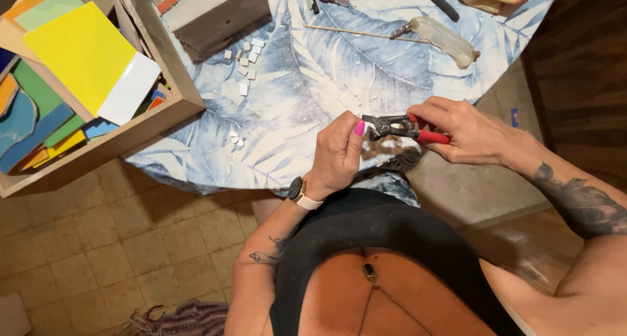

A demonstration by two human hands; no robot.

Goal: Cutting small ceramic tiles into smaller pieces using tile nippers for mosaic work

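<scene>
At the far left a wooden tray (pixel 171 107) holds flat coloured tiles (pixel 81 52), the yellow one on top, near enough to reach. On the leaf-print counter (pixel 300 88) small white tile pieces (pixel 247 56) lie loose in two little groups. The left hand (pixel 337 154) is closed, the fingertips pinching something too small to see at the jaws of the nippers (pixel 400 127). The right hand (pixel 465 131) grips the red handles, so the tool stays level over the counter edge.
</scene>
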